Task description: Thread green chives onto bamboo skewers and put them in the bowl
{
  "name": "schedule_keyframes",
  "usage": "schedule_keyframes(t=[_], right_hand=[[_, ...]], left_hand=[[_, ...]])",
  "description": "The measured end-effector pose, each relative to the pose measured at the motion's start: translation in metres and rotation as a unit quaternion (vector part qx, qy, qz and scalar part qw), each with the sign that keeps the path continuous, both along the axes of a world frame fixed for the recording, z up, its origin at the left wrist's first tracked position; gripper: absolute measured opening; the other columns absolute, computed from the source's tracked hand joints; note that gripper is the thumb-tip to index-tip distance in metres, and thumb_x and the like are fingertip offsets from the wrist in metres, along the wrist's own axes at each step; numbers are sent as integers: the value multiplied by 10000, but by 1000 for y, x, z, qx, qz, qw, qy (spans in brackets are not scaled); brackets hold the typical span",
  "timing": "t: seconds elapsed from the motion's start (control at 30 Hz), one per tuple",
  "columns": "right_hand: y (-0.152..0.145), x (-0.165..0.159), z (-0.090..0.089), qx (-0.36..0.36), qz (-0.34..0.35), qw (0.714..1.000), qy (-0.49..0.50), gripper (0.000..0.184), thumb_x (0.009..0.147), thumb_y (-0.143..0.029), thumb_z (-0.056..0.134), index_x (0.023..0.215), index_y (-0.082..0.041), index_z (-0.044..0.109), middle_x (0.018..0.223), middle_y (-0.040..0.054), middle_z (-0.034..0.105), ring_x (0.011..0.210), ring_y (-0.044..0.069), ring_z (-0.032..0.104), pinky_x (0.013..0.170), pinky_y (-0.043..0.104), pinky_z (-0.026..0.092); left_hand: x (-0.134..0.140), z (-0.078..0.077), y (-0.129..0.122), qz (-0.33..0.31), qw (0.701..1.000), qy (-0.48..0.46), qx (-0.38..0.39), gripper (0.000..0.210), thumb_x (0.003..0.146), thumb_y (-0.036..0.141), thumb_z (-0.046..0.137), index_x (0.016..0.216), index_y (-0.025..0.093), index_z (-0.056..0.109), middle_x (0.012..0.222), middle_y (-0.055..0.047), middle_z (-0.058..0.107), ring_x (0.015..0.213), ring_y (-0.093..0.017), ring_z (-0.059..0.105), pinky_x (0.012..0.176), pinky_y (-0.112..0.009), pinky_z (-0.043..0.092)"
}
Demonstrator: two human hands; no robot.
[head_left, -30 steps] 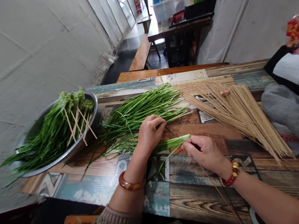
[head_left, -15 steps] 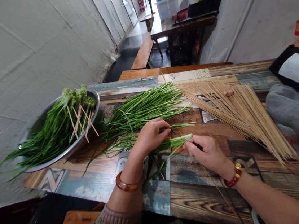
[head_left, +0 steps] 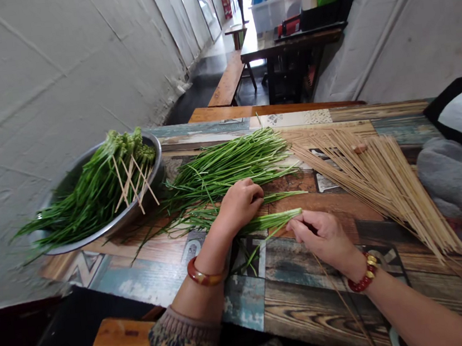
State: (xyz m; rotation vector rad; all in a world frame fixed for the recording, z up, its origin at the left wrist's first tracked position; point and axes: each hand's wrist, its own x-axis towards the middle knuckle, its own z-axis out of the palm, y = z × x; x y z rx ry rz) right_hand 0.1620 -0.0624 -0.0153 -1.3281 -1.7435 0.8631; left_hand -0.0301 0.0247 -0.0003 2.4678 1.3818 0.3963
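My right hand (head_left: 323,237) is closed in a pinch at the white stem ends of a small bunch of chives (head_left: 276,219). A thin bamboo skewer (head_left: 341,294) runs from under its fingers towards the table's front edge. My left hand (head_left: 241,205) lies over the leafy part of that bunch, fingers curled in; what they grip is hidden. Just beyond it lie a few loose chive stems (head_left: 286,194). Behind both hands spreads a larger pile of chives (head_left: 233,158).
At left stands a metal basin (head_left: 107,233) of skewered chive bundles (head_left: 101,183). Many bamboo skewers (head_left: 389,193) lie fanned out at right, beside a grey plastic bag (head_left: 454,185). A white wall (head_left: 54,77) borders the left side. Past the patterned table (head_left: 293,269) is a bench (head_left: 226,81).
The view has shifted slightly, so everything sits a little further right. My left fingers have curled further in over the chives. My right hand keeps its pinch at the stem ends.
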Motion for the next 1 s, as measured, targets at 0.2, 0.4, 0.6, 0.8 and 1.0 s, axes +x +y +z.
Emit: schedule_keyframes(t=[0.2, 0.4, 0.6, 0.8, 1.0], right_hand=[[0, 0, 0, -11, 2, 1000, 1, 259, 857, -245, 486, 662, -176, 642, 518, -14, 596, 467, 107, 537, 497, 209, 409], [0, 0, -1, -19, 5, 1000, 6, 266, 869, -267, 479, 706, -167, 664, 531, -8, 589, 463, 104, 523, 481, 207, 403], [1, 2, -5, -77, 0, 996, 54, 297, 887, -316, 466, 746, -153, 672, 533, -13, 568, 422, 89, 490, 413, 194, 367], [1, 2, 2, -52, -14, 996, 71, 260, 876, -299, 477, 753, -162, 660, 542, -13, 568, 420, 88, 487, 414, 194, 377], [-1, 4, 4, -30, -15, 998, 46, 238, 872, -292, 482, 769, -177, 663, 560, 0, 586, 449, 101, 506, 443, 205, 398]], left_hand=[[2, -1, 1, -5, 999, -48, 12, 157, 760, 82, 522, 685, 165, 632, 746, -38, 577, 744, -151, 532, 686, -261, 408], [2, 0, 2, 59, 971, -228, -41, 93, 800, 144, 520, 747, 141, 596, 685, -5, 579, 638, -104, 514, 605, -211, 390], [4, 10, -4, 74, 914, -360, -169, 195, 797, 279, 596, 879, 111, 651, 677, -10, 619, 603, -97, 542, 569, -199, 402], [13, 18, -11, 55, 889, -384, -243, 199, 755, 290, 649, 801, 102, 694, 732, -39, 653, 622, -92, 531, 558, -192, 398], [22, 19, -17, 49, 864, -405, -296, 202, 730, 296, 675, 756, 96, 689, 690, -32, 636, 596, -83, 516, 534, -185, 386]])
